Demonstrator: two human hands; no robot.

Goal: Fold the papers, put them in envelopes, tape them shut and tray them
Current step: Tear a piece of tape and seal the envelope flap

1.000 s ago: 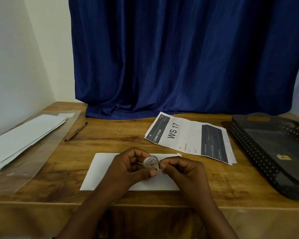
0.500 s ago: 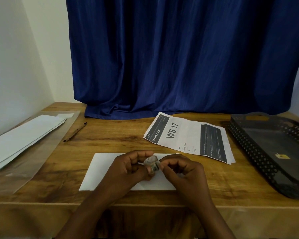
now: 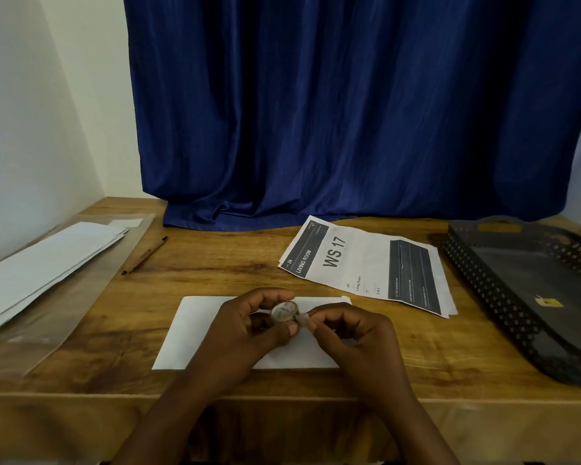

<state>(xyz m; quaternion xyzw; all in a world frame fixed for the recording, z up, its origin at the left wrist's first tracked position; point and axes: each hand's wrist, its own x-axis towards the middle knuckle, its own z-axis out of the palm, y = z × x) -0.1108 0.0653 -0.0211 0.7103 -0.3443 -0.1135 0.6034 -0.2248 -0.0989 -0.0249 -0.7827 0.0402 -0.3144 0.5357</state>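
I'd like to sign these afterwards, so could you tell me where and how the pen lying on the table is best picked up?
Take the pen at the middle of its barrel, pinching across it from above. It lies flat and slanted on the bare table, apart from the plastic sleeve to its left, so both long sides look open to fingertips. Both hands are busy with the tape roll.

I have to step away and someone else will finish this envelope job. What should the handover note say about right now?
Left hand grips the tape roll above the white envelope; right hand pinches the tape end, starting a strip.
The envelope lies flat at the table's near edge, no tape visible on it.
Printed papers lie unfolded behind it; spare envelopes sit far left; the black tray at right holds no envelope.
Left: tape this envelope, tray it, then fold and pack the remaining papers.
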